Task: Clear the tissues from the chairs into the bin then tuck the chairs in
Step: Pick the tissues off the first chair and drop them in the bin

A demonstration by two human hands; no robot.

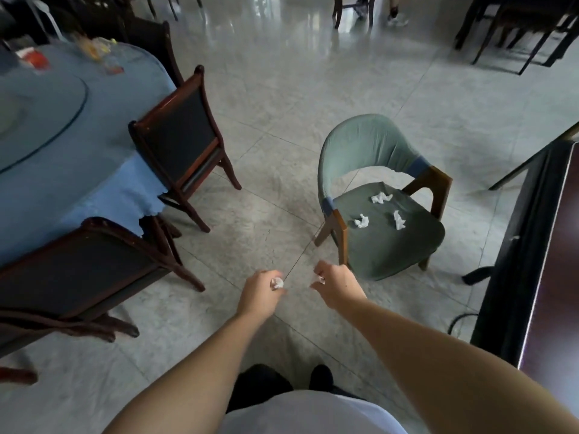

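The left hand [260, 289] was closed on a crumpled tissue [277, 282] and the right hand [335, 285] pinched another [319, 279], likely bound for a bin not in view. Three more tissues [381, 197] lay on the green armchair's [376, 195] seat.

Dim, glare on far floor [313, 23]

A grey-green seat [388, 233] is dotted with white tissues [381, 197]. A blue cloth [103, 183] is draped beside dark-brown chairs [181, 133]. Pale marbled tiles [282, 89] are seen.
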